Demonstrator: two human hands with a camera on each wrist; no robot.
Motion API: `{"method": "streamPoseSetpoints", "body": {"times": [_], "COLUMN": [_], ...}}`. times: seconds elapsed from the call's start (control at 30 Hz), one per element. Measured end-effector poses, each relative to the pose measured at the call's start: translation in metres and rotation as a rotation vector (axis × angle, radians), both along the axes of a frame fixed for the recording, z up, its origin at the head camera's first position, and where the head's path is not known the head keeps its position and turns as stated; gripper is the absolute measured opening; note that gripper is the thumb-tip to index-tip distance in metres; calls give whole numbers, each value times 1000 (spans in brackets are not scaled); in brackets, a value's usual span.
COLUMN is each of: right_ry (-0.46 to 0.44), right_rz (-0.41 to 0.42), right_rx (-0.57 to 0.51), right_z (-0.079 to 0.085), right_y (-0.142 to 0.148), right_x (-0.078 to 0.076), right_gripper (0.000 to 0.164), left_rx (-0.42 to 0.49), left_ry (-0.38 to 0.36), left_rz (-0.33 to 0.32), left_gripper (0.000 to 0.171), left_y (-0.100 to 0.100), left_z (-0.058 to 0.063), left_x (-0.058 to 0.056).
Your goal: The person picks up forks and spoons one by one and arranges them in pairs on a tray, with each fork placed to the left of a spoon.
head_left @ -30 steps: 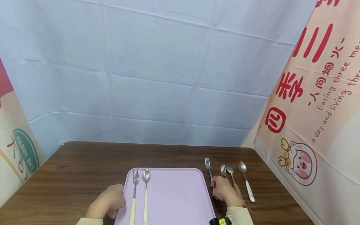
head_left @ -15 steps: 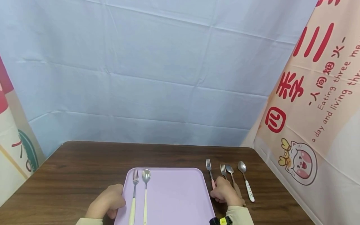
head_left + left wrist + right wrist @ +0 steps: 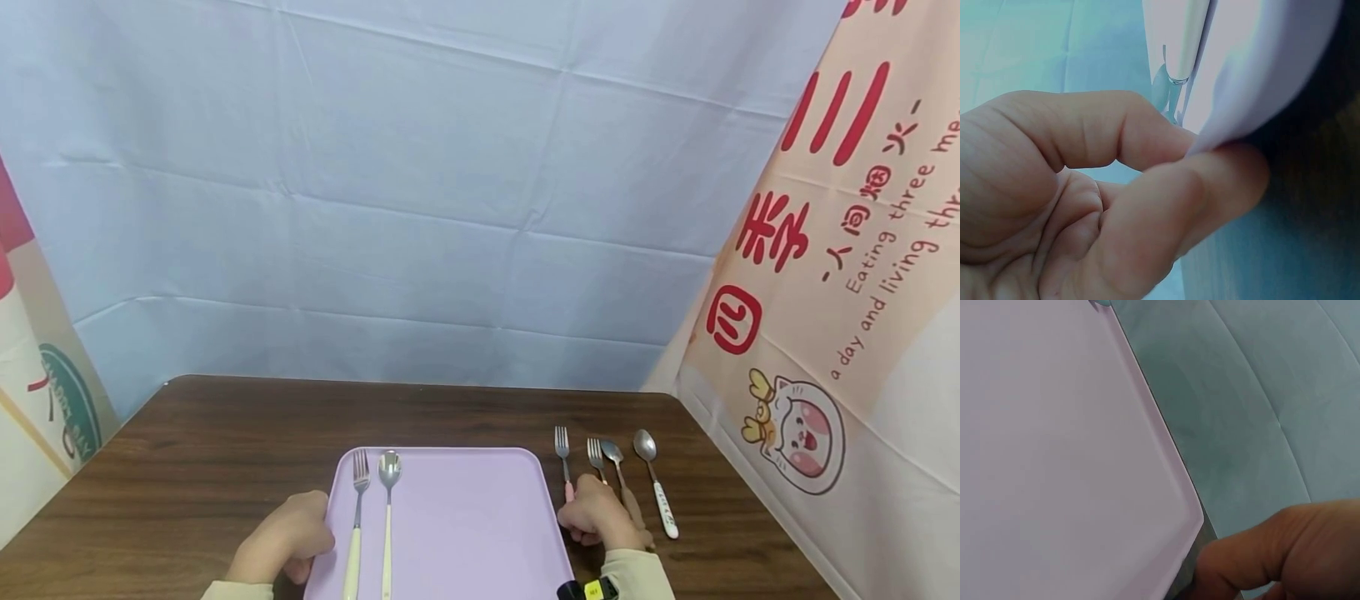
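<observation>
Key relation, I'd judge: pink-handled fork (image 3: 566, 468) vs the R hand (image 3: 600, 512) and the tray's right edge. Fork's on the bench (image 3: 225, 450), just right of the lilac tray (image 3: 480, 525), thin strip of bench between. Long axis runs near-far, approx parallel w/ that edge; tines at far end, a bit past the tray's far rim. From the R hand's fingers the tines lie straight far & slightly left; near end of handle goes in under the hand, out of sight.

R hand is nearer by a lot: its fingers are curled in at the pink handle, narrow, and look to be holding it, tho the fingertip contact is hidden in the head view and the fork isn't visible in the R wrist view. L hand (image 3: 288, 533) is on the opp. side, thumb + finger pinching the tray's left rim (clear in L wrist view), so the tray's width sits btwn it and the fork.

Right of the pink fork, close: a 2nd fork (image 3: 597, 457), then a brown-handled spoon (image 3: 628, 497) partly behind the R hand/wrist, then a white-handled spoon (image 3: 657, 486) a bit apart. Little room that side, IMO, so a sideways nudge could clip the 2nd fork. On the tray's left part: pale-handled fork (image 3: 357, 525) & long spoon (image 3: 388, 517), side by side, also near-far, tines & bowl far.
</observation>
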State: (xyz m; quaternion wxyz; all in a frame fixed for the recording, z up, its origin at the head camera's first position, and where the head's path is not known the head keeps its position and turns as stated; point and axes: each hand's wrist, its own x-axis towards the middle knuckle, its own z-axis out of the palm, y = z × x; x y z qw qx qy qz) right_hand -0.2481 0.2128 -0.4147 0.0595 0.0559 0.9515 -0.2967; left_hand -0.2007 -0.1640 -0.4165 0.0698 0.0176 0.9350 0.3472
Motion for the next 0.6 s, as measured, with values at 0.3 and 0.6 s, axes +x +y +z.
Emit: {"method": "streamPoseSetpoints", "body": {"times": [0.3, 0.6], "right_ry": [-20, -54], "right_rz": [-4, 14], "right_rx": [-34, -72], "right_z": [1, 1], "right_y": [1, 3], "right_x": [0, -1], "right_gripper": [5, 5], "left_rx": [6, -6], "left_ry": [-3, -4], "left_rz": [-3, -10], "left_gripper": [9, 9], "left_y": [0, 0], "left_z": [2, 1], "left_x": [1, 1]}}
